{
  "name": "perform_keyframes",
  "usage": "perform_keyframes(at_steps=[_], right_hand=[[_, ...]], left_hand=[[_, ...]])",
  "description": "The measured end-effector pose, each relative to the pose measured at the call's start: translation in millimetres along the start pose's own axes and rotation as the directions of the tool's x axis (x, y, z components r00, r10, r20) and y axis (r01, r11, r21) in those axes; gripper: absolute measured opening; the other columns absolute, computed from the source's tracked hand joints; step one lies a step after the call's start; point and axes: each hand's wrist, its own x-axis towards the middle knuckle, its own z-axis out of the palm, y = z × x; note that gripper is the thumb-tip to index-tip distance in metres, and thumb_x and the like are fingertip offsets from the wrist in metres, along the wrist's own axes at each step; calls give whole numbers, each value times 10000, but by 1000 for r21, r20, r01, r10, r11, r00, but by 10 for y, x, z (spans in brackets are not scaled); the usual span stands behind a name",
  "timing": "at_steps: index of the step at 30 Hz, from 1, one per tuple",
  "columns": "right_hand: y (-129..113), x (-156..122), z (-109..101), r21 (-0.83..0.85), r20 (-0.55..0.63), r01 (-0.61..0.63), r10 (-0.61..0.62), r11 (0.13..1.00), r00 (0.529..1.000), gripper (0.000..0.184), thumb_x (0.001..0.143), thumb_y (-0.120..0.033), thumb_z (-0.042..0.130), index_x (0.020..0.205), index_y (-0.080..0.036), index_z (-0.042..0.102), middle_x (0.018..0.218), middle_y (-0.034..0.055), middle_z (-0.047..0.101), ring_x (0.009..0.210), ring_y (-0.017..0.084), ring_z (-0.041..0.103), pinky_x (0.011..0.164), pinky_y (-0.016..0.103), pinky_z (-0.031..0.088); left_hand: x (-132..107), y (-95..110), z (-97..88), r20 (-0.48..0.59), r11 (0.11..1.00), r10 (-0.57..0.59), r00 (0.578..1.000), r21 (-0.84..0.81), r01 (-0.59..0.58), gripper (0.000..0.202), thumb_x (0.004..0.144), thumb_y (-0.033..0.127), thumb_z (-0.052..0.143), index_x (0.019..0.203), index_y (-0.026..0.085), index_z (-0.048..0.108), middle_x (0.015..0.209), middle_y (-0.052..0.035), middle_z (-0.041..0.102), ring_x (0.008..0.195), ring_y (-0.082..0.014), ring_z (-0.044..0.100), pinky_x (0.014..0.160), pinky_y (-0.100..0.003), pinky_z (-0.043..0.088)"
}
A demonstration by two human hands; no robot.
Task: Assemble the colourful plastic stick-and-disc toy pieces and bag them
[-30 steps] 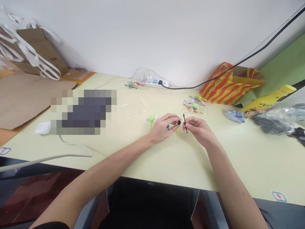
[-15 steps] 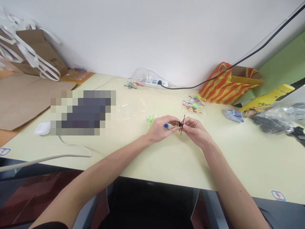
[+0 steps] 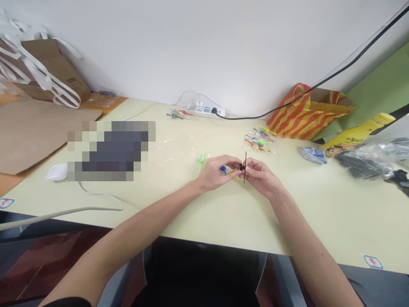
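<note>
Between both hands, above the table, is a small black plastic toy (image 3: 242, 167) with a long thin black bar (image 3: 245, 158) standing across it, nearly upright. My left hand (image 3: 215, 172) pinches the toy's left side between thumb and fingers. My right hand (image 3: 260, 175) grips it from the right, thumb and fingertips close against the bar; their exact hold is partly hidden. Under my left hand lies a blue plastic toy piece (image 3: 223, 169). A yellow piece (image 3: 237, 175) shows partly below the fingers. Left of my left hand lies a bright green toy piece (image 3: 201, 161).
Bagged colourful plastic toys (image 3: 260, 140) lie beyond my right hand; more toys (image 3: 177, 114) lie by the power strip (image 3: 204, 111). A striped bag (image 3: 306, 113), yellow bottle (image 3: 358, 134) and blue-white packet (image 3: 313, 154) stand or lie right. A white case (image 3: 57, 172) sits left.
The thin black bar has turned slightly, from a small tilt to almost upright in view. My right hand has shifted very slightly; my left hand stays nearly still.
</note>
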Motion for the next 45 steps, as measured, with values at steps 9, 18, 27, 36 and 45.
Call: perform_keyframes(at_steps=[9, 18, 27, 36, 45], right_hand=[[28, 9, -16, 46, -5, 3, -3, 999, 1000, 218, 760, -351, 895, 820, -235, 721, 840, 8, 668, 787, 153, 601, 787, 315, 498], [-2, 9, 11, 14, 22, -18, 18, 1000, 1000, 281, 762, -387, 893, 805, -220, 671, 790, 7, 643, 750, 155, 595, 767, 316, 499], [64, 18, -10, 140, 75, -71, 61, 988, 995, 280, 769, -318, 893, 806, -216, 635, 824, 6, 675, 714, 142, 623, 713, 296, 499], [90, -4, -55, 213, 123, -165, 141, 963, 982, 273, 773, -293, 897, 828, -202, 646, 855, 6, 678, 737, 133, 645, 740, 296, 549], [132, -15, -47, 258, 131, -193, 164, 947, 978, 291, 755, -284, 905, 920, -205, 679, 861, 4, 668, 733, 131, 641, 756, 305, 604]], left_hand=[[1, 20, -10, 17, 1000, 1, 1000, -5, 0, 212, 905, 241, 741, 1098, 153, 729, 1042, -97, 768, 846, -146, 752, 845, -286, 630], [5, 3, -25, 36, 1000, 5, 999, 20, -6, 180, 917, 248, 720, 1069, 152, 735, 1020, -98, 773, 859, -151, 743, 853, -294, 619], [-9, 18, -1, 23, 1000, -6, 1000, 26, 6, 180, 909, 260, 737, 1061, 164, 752, 1015, -90, 783, 848, -151, 742, 849, -293, 614], [-30, 15, 27, 27, 1000, -18, 999, -5, 18, 201, 923, 294, 732, 1078, 170, 762, 1007, -93, 784, 828, -155, 750, 829, -297, 618], [-28, 50, 46, 20, 999, -35, 999, -34, 35, 220, 933, 331, 725, 1087, 179, 765, 1000, -93, 791, 826, -162, 760, 830, -303, 616]])
